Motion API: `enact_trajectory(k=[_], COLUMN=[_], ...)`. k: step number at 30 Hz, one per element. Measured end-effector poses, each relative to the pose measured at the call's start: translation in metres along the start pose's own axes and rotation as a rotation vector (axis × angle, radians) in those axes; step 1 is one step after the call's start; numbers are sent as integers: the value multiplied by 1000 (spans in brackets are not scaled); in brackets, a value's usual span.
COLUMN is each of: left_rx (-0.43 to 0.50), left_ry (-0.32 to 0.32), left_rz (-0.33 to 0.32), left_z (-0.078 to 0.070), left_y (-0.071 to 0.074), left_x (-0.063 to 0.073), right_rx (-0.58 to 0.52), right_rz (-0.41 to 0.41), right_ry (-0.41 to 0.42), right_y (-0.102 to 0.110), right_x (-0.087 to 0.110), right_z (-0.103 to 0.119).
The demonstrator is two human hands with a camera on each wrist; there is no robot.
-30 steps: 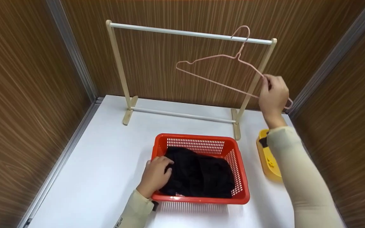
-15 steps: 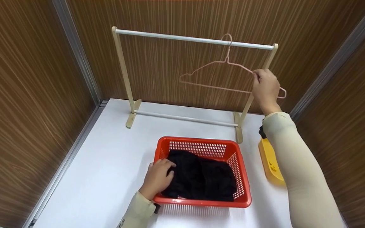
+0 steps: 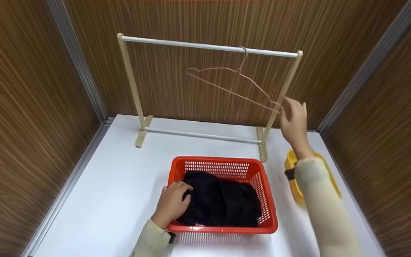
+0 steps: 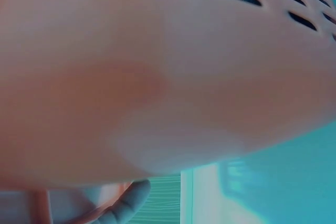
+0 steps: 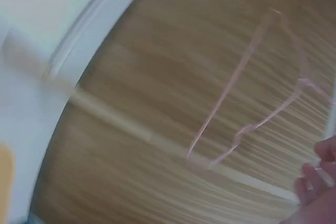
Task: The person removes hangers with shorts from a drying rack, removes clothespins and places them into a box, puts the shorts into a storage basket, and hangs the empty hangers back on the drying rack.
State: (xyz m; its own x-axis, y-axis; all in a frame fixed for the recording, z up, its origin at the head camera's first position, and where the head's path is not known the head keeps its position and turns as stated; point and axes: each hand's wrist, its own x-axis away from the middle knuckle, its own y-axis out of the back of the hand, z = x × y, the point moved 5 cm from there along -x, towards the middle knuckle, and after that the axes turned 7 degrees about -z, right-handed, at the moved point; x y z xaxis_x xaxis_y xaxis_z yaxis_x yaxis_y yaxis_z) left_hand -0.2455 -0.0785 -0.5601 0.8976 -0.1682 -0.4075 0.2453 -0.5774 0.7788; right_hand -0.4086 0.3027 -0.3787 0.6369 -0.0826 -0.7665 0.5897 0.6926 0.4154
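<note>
A pink wire hanger [image 3: 239, 71] hangs tilted by its hook from the white top bar of the clothes rack [image 3: 198, 45]. My right hand [image 3: 295, 121] is beside the hanger's lower right end, thumb and fingers apart. In the right wrist view, the hanger [image 5: 226, 95] stands away from the right hand's fingers [image 5: 315, 179]. My left hand [image 3: 172, 201] rests over the left rim of the red basket [image 3: 223, 230], fingers and thumb loosely bent by the black cloth [image 3: 223, 200] inside. The basket's wall [image 4: 157, 93] fills most of the left wrist view.
A yellow container [image 3: 296, 191] stands on the white table [image 3: 105, 200] at the right, partly behind my right forearm. The rack's wooden feet [image 3: 262, 144] stand behind the basket. Wood-grain panels [image 3: 205, 14] enclose the table at the back and sides.
My right hand has brought the hanger left onto the bar, let go and moved down. The hanger now tilts, right end low. My left hand stays at the basket.
</note>
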Motion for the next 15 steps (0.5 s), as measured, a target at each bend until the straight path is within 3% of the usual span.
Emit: enact_trajectory(k=[3, 6, 9, 11, 13, 15], left_rx=[-2, 1, 5, 9, 8, 7], left_ry=[-1, 3, 10, 16, 21, 23], left_rz=[-6, -1, 6, 8, 8, 11], left_z=[1, 1, 1, 3, 5, 7], left_y=[3, 5, 9, 12, 15, 18], left_x=[-1, -3, -6, -8, -11, -12], right_rx=[-114, -171, -181, -172, -137, -104], right_rz=[-89, -50, 110, 250, 387, 448], right_ry=[-159, -341, -501, -542, -514, -449], right_y=[16, 22, 16, 5, -6, -16], right_x=[42, 95, 152, 186, 213, 230], right_z=[2, -1, -2, 1, 10, 19])
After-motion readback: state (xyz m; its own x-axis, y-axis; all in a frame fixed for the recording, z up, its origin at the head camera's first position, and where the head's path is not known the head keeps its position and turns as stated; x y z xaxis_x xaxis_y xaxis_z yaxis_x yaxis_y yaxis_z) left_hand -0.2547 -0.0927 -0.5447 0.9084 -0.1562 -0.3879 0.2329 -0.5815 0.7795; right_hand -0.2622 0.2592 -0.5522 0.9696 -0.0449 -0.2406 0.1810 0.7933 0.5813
